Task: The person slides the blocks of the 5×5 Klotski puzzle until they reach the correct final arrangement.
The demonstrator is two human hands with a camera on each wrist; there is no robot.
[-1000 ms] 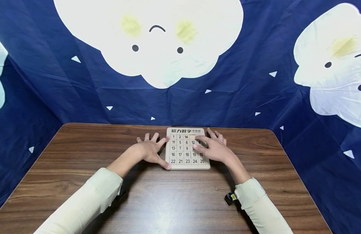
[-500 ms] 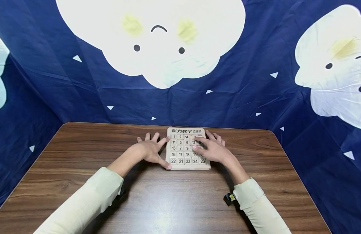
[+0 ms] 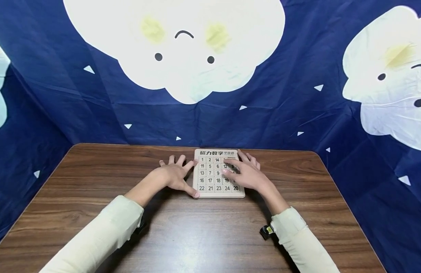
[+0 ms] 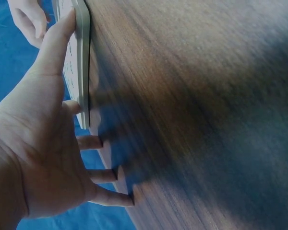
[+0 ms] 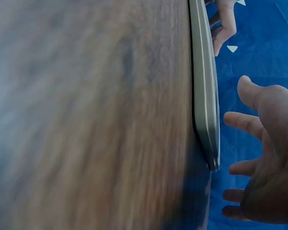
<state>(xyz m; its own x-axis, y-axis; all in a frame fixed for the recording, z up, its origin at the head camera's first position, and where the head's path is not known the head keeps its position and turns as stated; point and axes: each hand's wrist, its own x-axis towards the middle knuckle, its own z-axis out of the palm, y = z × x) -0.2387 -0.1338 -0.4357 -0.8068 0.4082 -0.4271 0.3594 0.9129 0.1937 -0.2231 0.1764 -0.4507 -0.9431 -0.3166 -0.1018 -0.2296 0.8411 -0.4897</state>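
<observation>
A pale number sliding puzzle point(image 3: 210, 177) lies flat on the table, its numbered tiles in rows below a printed heading. My left hand point(image 3: 172, 176) is spread at its left side; thumb and index fingertip touch the frame's edge. In the left wrist view, the other fingers of that left hand point(image 4: 43, 124) reach down to the wood. My right hand point(image 3: 249, 174) extends over the right columns, index finger at the top row and thumb lower down, hiding several tiles. The right wrist view shows the right hand point(image 5: 273, 158) with fingers apart, beside the puzzle's edge point(image 5: 206, 86).
The brown wooden table point(image 3: 183, 235) stretches towards me and to both sides. A dark blue cloth point(image 3: 224, 125) with cloud shapes hangs directly behind its far edge. A small black device point(image 3: 266, 232) sits at my right wrist.
The slot in the top row's fourth column, vacant a second ago, now holds a tile, seemingly the 3. My right hand has shifted slightly left; my left hand has stayed still.
</observation>
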